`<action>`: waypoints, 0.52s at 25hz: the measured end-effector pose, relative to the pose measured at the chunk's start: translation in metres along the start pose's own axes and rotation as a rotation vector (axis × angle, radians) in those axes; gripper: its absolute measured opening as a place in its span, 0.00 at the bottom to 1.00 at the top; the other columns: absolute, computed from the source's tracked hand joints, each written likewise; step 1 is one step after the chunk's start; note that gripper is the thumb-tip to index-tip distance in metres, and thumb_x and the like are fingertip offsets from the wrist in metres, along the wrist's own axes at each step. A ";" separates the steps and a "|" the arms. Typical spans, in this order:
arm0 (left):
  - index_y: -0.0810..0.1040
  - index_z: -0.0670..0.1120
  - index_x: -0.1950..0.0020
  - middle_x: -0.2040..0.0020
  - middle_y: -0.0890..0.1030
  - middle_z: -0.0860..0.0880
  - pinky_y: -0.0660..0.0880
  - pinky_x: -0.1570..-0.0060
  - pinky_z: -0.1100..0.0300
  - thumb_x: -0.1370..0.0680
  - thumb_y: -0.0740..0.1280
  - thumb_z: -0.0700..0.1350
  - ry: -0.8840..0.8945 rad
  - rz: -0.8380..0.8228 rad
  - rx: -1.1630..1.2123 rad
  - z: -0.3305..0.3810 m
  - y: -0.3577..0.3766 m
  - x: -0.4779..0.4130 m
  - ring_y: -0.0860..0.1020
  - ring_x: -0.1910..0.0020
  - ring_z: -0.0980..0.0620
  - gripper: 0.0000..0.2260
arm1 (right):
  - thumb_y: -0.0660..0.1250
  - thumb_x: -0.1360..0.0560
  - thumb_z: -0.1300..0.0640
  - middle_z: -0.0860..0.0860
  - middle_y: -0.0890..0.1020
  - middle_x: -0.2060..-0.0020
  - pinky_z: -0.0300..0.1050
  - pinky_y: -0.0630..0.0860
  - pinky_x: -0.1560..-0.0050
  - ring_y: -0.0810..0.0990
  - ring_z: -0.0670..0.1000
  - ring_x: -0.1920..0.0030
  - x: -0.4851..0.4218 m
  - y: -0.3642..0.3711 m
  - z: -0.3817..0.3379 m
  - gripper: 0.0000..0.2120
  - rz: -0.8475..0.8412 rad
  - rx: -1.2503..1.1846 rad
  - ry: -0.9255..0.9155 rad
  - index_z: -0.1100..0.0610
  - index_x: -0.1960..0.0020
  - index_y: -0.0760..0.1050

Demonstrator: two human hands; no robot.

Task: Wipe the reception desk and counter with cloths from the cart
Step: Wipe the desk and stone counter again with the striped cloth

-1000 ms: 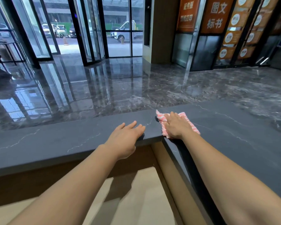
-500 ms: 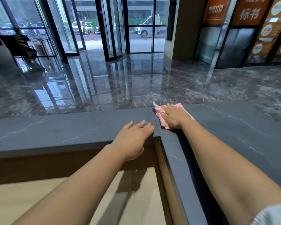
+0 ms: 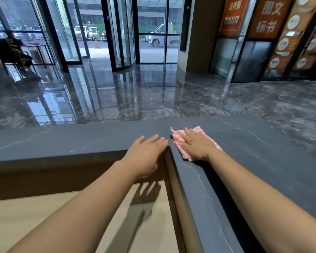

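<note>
A pink-and-white striped cloth [image 3: 200, 129] lies flat on the dark grey stone counter [image 3: 263, 147], just right of the corner seam. My right hand [image 3: 195, 145] presses on it with straight fingers, covering most of it. My left hand [image 3: 146, 154] rests open on the counter's inner edge left of the seam, fingers straight and pointing toward the cloth, holding nothing. The counter runs left [image 3: 62, 141] and turns toward me on the right. Below it is the lower beige desk surface [image 3: 35, 216].
Beyond the counter spreads a glossy dark marble floor [image 3: 153, 95]. Glass doors [image 3: 124, 33] stand at the back, orange signs [image 3: 270, 17] at the upper right. A dark chair and small table [image 3: 20, 52] are at the far left. No cart is in view.
The view has shifted and tilted up slightly. My right hand has flattened and slid a little toward me on the cloth. My left hand stays at the counter edge.
</note>
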State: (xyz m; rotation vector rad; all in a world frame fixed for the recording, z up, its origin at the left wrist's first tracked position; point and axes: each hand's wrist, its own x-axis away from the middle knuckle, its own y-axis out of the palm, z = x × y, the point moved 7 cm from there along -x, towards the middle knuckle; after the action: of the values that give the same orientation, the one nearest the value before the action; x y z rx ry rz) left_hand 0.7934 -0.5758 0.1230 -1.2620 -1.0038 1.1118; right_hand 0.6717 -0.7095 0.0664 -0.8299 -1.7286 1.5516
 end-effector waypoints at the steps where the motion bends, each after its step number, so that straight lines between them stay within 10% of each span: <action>1: 0.53 0.50 0.21 0.21 0.56 0.52 0.46 0.24 0.50 0.21 0.58 0.35 -0.002 -0.001 0.002 0.003 -0.001 0.008 0.49 0.22 0.54 0.30 | 0.45 0.17 0.44 0.55 0.56 0.23 0.53 0.51 0.24 0.54 0.55 0.23 0.014 0.001 -0.011 0.25 -0.003 -0.002 -0.026 0.39 0.22 0.43; 13: 0.51 0.50 0.21 0.21 0.55 0.52 0.46 0.25 0.50 0.19 0.58 0.38 -0.030 -0.004 -0.005 0.029 0.006 0.066 0.49 0.22 0.53 0.29 | 0.45 0.17 0.43 0.52 0.49 0.21 0.51 0.43 0.23 0.46 0.51 0.21 0.094 0.010 -0.048 0.26 -0.010 -0.051 -0.006 0.46 0.21 0.47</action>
State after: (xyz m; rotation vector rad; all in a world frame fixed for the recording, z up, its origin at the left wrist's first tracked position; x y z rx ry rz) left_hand 0.7772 -0.5057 0.1167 -1.2499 -1.0325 1.1286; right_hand 0.6568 -0.6045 0.0660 -0.8407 -1.7808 1.5108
